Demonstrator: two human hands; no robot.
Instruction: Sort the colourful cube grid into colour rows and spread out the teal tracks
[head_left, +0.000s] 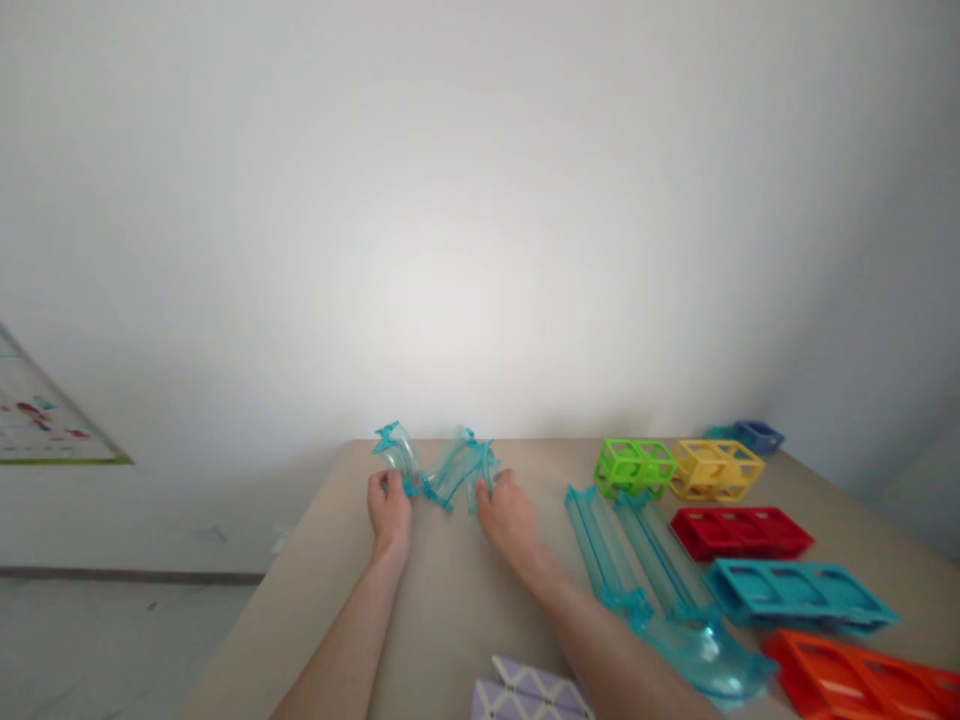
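Note:
Several curved, see-through teal track pieces (451,470) stand in a cluster near the far edge of the table. My left hand (390,508) pinches the lower end of the left curved piece (405,455), its fingers closed near where that piece meets the others. On the cluster's right side, my right hand (507,508) has its thumb and fingers closed on another curved track piece (484,470). Both hands rest low, close to the tabletop. The fingers partly cover the ends of the pieces, so I cannot tell whether they are joined.
To the right lie straight teal tracks (600,545) and a curved one (709,650). Beyond are green (636,468) and yellow (716,470) frame blocks, then red (739,532), blue (799,592) and orange (862,680) ones. A purple patterned item (529,692) sits at the front. A wall stands behind.

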